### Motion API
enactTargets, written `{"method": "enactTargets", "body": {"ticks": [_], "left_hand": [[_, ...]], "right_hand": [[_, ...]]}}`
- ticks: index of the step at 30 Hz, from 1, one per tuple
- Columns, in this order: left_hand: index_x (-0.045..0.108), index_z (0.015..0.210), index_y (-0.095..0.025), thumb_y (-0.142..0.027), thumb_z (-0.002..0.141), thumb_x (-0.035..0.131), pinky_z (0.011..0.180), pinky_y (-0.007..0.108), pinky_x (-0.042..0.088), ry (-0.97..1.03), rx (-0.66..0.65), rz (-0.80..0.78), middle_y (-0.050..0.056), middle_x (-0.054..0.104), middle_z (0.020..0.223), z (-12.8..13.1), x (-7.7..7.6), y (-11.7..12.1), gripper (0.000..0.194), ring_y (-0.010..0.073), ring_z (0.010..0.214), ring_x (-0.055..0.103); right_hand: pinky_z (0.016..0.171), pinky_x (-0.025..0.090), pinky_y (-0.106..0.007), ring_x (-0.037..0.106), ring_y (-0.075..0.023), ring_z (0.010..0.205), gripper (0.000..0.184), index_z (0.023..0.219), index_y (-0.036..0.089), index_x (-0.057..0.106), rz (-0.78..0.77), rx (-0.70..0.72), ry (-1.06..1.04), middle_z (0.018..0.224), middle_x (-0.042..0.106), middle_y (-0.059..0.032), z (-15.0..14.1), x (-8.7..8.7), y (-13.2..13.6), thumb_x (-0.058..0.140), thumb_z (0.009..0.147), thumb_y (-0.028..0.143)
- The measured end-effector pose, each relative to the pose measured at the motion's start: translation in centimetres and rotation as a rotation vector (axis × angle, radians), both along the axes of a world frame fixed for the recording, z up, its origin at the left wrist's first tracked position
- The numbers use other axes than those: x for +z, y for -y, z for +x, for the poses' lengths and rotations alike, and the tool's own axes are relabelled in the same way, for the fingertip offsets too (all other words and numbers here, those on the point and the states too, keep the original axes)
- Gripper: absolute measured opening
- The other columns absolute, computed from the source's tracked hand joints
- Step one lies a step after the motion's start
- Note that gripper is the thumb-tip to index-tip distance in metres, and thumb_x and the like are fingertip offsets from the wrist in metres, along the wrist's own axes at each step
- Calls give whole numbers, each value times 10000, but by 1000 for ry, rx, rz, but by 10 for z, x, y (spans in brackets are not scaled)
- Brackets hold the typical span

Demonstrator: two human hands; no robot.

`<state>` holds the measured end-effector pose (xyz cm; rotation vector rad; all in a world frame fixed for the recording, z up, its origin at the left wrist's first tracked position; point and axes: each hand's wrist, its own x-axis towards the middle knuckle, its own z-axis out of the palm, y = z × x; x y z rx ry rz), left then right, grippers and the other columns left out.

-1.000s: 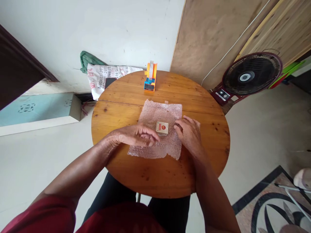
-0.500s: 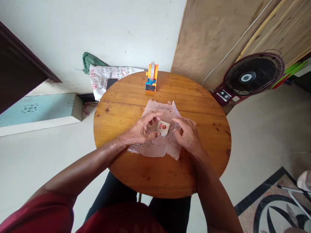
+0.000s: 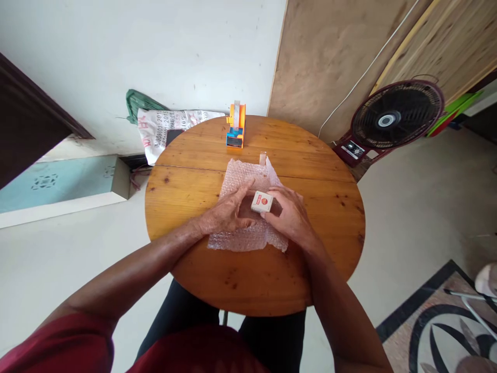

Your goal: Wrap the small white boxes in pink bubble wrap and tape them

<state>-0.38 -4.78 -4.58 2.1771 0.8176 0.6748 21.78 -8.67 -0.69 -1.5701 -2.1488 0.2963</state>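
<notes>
A small white box [image 3: 261,201] with red print is over the middle of a sheet of bubble wrap [image 3: 243,173]. Thumb and fingers of my right hand [image 3: 289,213] grip the box from its right side. To the left, my left hand [image 3: 227,211] rests by the wrap with its thumb and fingers spread, apart from the box. A short piece of tape [image 3: 263,158] sticks up at the far edge of the wrap.
The round wooden table [image 3: 240,285] carries an orange and blue tape dispenser [image 3: 236,127] near its far edge. Beyond stand a printed white sack [image 3: 155,127] by the wall and a dark red fan [image 3: 388,122] at the right.
My right hand has moved left and closed on the box, which is now turned slightly. My left hand has drawn back from the box, fingers still apart. The whole view has shifted a little.
</notes>
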Motion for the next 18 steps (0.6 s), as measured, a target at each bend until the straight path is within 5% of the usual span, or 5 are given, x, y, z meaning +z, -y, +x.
{"method": "enactTargets", "body": {"ticks": [5, 11, 15, 18], "left_hand": [[296, 1583, -114, -626, 801, 708, 1237, 570, 244, -221, -32, 147, 224, 358, 1597, 0, 4, 0, 1021, 405, 1506, 275], [472, 1500, -159, -681, 762, 722, 1201, 654, 221, -361, 4, 212, 228, 309, 1620, 0, 6, 4, 937, 451, 1508, 233], [498, 1482, -197, -636, 746, 759, 1177, 694, 214, -405, 30, 201, 214, 293, 1634, -1, 7, 4, 895, 470, 1506, 222], [489, 1488, -195, -621, 739, 771, 1184, 679, 215, -417, 12, 195, 216, 290, 1635, -2, 10, 4, 907, 471, 1506, 226]], "right_hand": [[969, 438, -502, 587, -348, 1163, 278, 1061, 248, 656, 21, -247, 34, 1195, 707, -105, 25, 8, -3, 664, 791, 313], [874, 450, -528, 611, -373, 1022, 188, 954, 222, 652, 10, -490, 219, 1014, 711, -149, 53, 6, -2, 604, 815, 340], [943, 432, -615, 590, -423, 1147, 426, 1201, 173, 622, 136, -593, 163, 1210, 682, -215, 67, 4, -3, 589, 792, 286], [1044, 406, -612, 536, -397, 1295, 533, 1334, 160, 557, 277, -524, 41, 1402, 589, -222, 65, 7, -5, 567, 812, 265]]}}
